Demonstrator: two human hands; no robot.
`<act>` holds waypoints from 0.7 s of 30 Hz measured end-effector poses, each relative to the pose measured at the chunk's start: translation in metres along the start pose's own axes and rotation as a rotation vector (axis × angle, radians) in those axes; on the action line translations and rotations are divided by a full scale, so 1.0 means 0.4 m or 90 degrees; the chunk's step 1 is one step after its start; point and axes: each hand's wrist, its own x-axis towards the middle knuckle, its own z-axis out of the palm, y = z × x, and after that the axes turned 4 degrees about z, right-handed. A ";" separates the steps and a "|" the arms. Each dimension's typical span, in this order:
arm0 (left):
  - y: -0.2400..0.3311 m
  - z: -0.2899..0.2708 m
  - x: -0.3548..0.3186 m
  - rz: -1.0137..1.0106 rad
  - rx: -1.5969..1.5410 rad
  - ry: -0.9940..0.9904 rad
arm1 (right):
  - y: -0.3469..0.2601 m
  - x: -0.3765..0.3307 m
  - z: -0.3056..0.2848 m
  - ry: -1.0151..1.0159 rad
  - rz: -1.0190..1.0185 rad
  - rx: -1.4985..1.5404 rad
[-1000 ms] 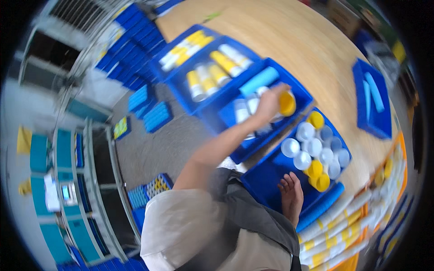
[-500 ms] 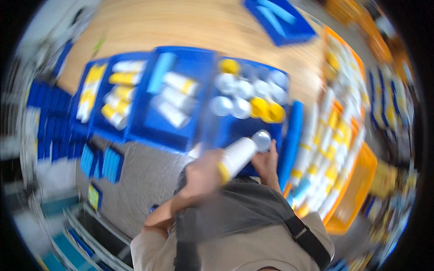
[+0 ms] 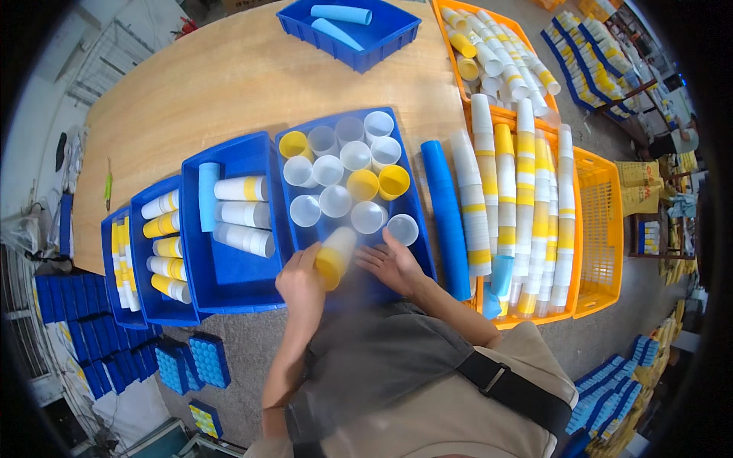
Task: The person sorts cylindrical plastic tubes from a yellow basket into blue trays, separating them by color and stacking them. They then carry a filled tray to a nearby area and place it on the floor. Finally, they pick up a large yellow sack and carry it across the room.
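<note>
My left hand (image 3: 300, 284) is closed round a short stack of plastic cups (image 3: 336, 256), white and yellow, tilted over the near part of a blue tray (image 3: 397, 126). Inside that tray stand rows of single cups, open ends up, translucent white (image 3: 335, 201) with several yellow ones (image 3: 394, 181). My right hand (image 3: 393, 267) is open, palm up and fingers spread, beside the left hand's stack. Its thumb tip lies close to a clear cup (image 3: 402, 229) at the tray's near right; whether it touches is hard to tell.
Left of the tray, more blue trays (image 3: 229, 294) hold cup stacks lying down. A long blue stack (image 3: 446, 221) leans at the right, next to orange crates (image 3: 598, 229) full of white and yellow stacks. Another blue tray (image 3: 382, 49) with light-blue stacks sits on the wooden table (image 3: 175, 114).
The view has swung, shifting the table and trays. More clear cups now stand in the tray's near rows. The left hand's stack now points away from me, and my right hand has opened off a clear cup.
</note>
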 end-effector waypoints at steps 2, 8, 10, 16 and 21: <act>0.005 0.018 0.031 0.063 -0.057 0.026 | 0.005 -0.013 -0.026 -0.004 -0.050 -0.043; -0.015 -0.057 0.028 -0.103 -0.155 -0.059 | -0.001 -0.049 -0.049 -0.024 -0.236 -0.209; -0.054 -0.045 0.030 -0.054 -0.057 -0.147 | -0.005 -0.054 -0.043 -0.016 -0.248 -0.234; -0.208 0.080 0.087 -0.068 0.016 -0.071 | -0.009 -0.073 -0.014 0.050 -0.121 -0.180; -0.389 0.152 0.322 -0.084 0.184 0.039 | -0.004 -0.090 0.003 0.012 -0.094 -0.284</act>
